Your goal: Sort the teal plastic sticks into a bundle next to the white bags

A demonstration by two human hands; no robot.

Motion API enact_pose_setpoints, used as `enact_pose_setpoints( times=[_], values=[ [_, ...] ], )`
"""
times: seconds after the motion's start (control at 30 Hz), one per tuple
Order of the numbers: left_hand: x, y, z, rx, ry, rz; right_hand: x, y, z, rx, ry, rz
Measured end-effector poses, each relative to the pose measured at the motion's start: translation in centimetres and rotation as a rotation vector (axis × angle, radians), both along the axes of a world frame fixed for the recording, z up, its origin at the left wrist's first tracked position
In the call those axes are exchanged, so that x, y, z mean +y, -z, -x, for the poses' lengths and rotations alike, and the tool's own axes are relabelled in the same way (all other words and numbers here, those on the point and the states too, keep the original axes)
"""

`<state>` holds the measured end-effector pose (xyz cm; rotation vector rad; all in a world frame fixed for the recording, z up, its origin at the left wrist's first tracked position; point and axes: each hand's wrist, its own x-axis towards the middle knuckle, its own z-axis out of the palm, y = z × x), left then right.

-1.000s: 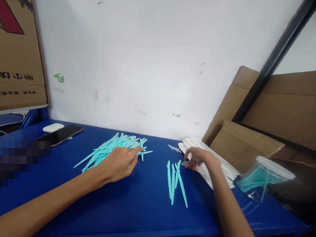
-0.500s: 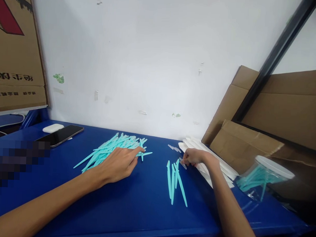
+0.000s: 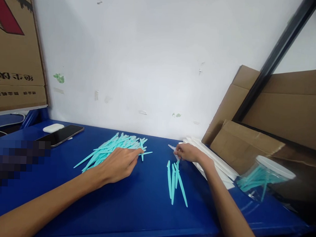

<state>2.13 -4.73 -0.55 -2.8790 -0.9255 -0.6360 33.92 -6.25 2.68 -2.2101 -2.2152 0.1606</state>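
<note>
Turquoise eyebrow razors (image 3: 105, 154) lie in a heap at the left of the table. My left hand (image 3: 121, 164) rests over the heap's right side, its thumb and forefinger closed on one turquoise razor (image 3: 147, 153) whose thin end sticks out to the right. Farther right, my right hand (image 3: 185, 152) pinches a small clear plastic cap (image 3: 176, 156), partly hidden by the fingers. Another clear cap (image 3: 171, 146) lies just beyond those fingertips. Below that hand, several loose razors (image 3: 173, 184) lie roughly side by side, pointing toward me.
White flat packets (image 3: 221, 165) are under and behind my right hand. A clear jar (image 3: 262, 179) with a white lid holds turquoise razors at the right, near cardboard (image 3: 250, 146). A phone (image 3: 61, 136) and a white case (image 3: 53, 128) lie at the left. The wall (image 3: 139, 62) borders the blue table.
My right hand has moved a little left and away from me, and the clear cap at its fingertips has shifted with it. My left hand has hardly moved.
</note>
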Motion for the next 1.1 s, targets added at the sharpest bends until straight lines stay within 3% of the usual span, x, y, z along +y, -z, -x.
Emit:
enact_pose_setpoints(
  times=[0.2, 0.43, 0.7, 1.1],
  values=[
    [0.4, 0.4, 0.1, 0.014, 0.005, -0.004, 1.0, 1.1, 1.0, 0.084, -0.16, -0.079],
    [0.1, 0.2, 0.0, -0.034, 0.013, 0.0, 0.2, 0.3, 3.6, 0.287, -0.187, -0.269],
    [0.7, 0.5, -0.1, -0.023, 0.02, 0.008, -0.9, 0.8, 6.3, 0.377, -0.364, -0.382],
    [0.7, 0.4, 0.0, 0.02, -0.022, 0.052, -0.8, 1.8, 7.3, 0.175, -0.537, -0.521]
  ],
)
